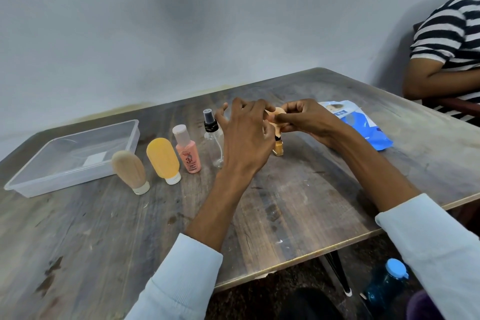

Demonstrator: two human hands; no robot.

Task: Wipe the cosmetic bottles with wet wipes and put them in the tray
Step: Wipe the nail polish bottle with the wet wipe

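Table edge (337, 247) near; tray (26, 184) leftward, perhaps empty.

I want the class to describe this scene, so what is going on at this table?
A person holds a small peach item between the left hand and right hand, above a small yellow bottle. What it is cannot be told. Four more bottles stand in a row beside the clear tray, which holds no bottles yet. The blue wipes pack lies to the right.
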